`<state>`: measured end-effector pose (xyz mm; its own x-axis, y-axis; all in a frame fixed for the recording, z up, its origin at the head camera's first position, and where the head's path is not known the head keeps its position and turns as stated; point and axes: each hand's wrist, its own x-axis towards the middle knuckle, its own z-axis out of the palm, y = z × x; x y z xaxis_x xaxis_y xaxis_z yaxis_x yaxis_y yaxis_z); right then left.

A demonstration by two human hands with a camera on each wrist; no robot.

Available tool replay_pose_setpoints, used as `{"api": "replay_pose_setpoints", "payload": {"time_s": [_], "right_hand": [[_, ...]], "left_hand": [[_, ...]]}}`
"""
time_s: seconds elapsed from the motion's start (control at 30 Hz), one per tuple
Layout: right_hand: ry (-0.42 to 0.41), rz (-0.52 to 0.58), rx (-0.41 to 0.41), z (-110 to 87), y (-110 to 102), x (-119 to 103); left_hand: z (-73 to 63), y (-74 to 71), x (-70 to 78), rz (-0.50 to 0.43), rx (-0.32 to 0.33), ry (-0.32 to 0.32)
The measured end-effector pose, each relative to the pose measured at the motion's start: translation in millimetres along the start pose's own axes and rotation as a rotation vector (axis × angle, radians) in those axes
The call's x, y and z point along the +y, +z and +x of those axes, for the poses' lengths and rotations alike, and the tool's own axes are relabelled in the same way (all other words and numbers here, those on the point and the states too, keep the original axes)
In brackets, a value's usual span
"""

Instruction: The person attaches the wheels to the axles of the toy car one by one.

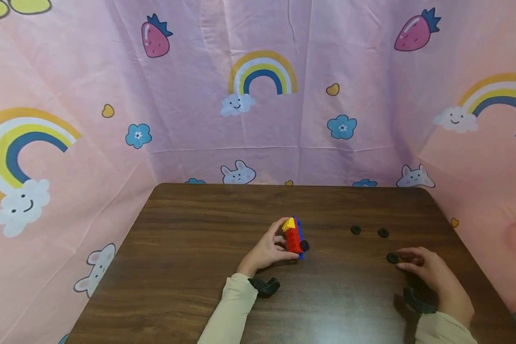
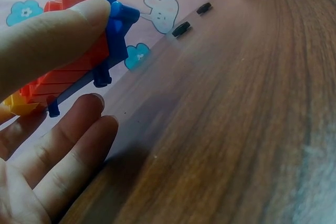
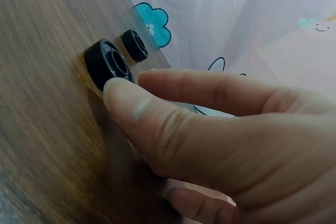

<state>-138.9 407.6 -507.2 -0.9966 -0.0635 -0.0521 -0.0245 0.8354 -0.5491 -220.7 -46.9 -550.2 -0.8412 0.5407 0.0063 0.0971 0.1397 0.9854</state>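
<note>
My left hand (image 1: 264,251) holds a small toy car (image 1: 292,236) of red, yellow and blue bricks between thumb and fingers, tilted up above the table. One black wheel (image 1: 304,245) sits on the car; in the left wrist view, bare blue axle stubs (image 2: 102,77) show on its underside. Over at the right, my right hand (image 1: 432,270) has its thumb and index finger beside a loose black wheel (image 3: 102,64) lying on the table. The thumb tip overlaps that wheel's edge in the right wrist view; whether it touches is hard to tell.
Two more loose black wheels (image 1: 355,230) (image 1: 383,232) lie farther back on the brown wooden table (image 1: 198,239). A patterned cloth (image 1: 189,95) hangs behind the table and along its sides. Each wrist wears a black band mount (image 1: 266,286).
</note>
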Motion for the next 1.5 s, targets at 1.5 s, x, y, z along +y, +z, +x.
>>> {"api": "replay_pose_setpoints", "payload": {"time_s": [1.5], "right_hand": [[0.029, -0.032, -0.030, 4.9, 3.9, -5.9]], "left_hand": [[1.2, 0.5, -0.3, 0.012, 0.009, -0.008]]}}
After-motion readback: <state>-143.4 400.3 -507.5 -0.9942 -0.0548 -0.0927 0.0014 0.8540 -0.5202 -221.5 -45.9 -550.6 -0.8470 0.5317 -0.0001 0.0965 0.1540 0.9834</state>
